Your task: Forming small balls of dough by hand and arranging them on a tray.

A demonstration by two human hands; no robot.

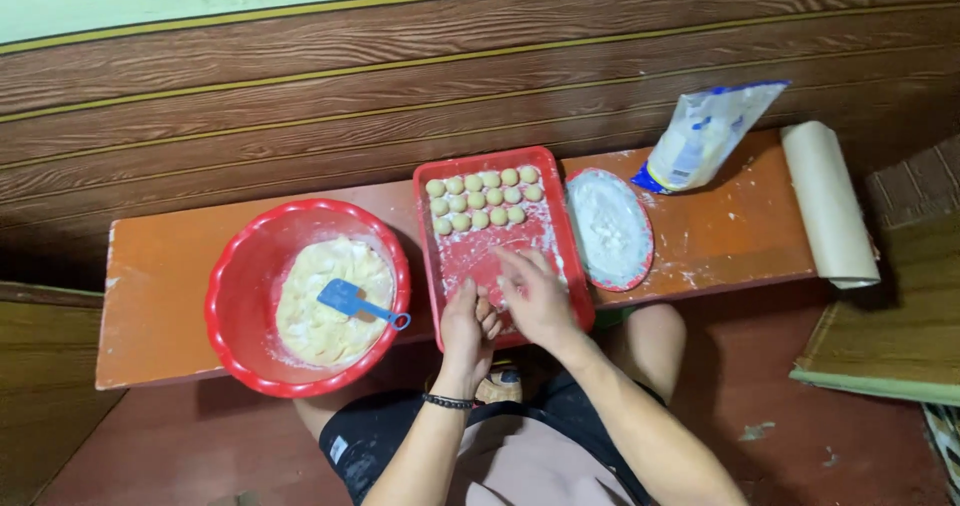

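Both my hands meet over the near end of a red rectangular tray (552,228) on a low orange bench. My left hand (466,328) is cupped palm up, and my right hand (535,293) lies across it, fingers pressed onto the left palm. Anything between the palms is hidden. Several small round dough balls (482,199) sit in rows at the tray's far end; the near part is dusted with flour. A dark bracelet circles my left wrist.
A red bowl (240,266) with pale dough and a blue scraper (352,300) stands to the left. A red plate of flour (610,228) sits right of the tray, then a tilted flour bag (703,136) and a paper roll (828,201). The bench (160,296) runs along a wood-panelled wall.
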